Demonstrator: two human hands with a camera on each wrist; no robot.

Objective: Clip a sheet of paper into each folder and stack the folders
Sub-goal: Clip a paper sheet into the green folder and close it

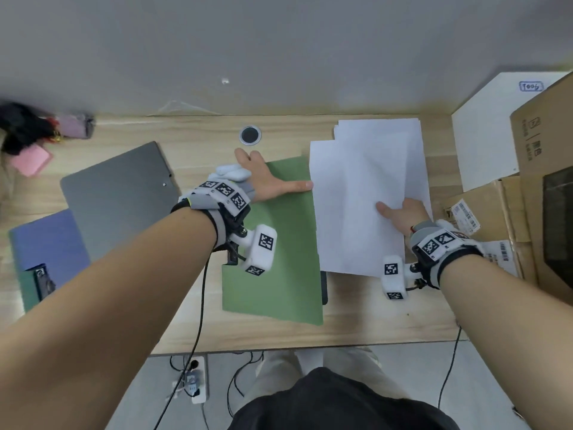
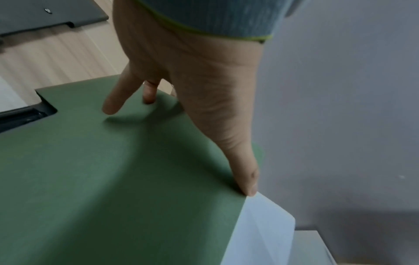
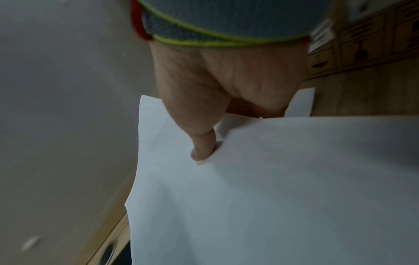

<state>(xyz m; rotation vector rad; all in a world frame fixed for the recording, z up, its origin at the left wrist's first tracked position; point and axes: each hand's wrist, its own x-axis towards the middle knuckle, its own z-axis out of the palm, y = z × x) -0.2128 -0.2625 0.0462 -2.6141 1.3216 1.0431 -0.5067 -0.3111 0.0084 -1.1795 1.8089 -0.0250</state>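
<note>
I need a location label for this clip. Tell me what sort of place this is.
Probably an office or workroom desk: a wood-grain desktop with a cable grommet, loose white paper beside coloured folders such as the green folder, and cardboard boxes alongside.

Wood-grain desk (image 1: 372,321) with a round cable grommet (image 1: 250,135) near the back, cardboard boxes (image 1: 539,141) piled on the right, a pink pad (image 1: 31,161) far left, power strip (image 1: 196,380) on the floor.
</note>
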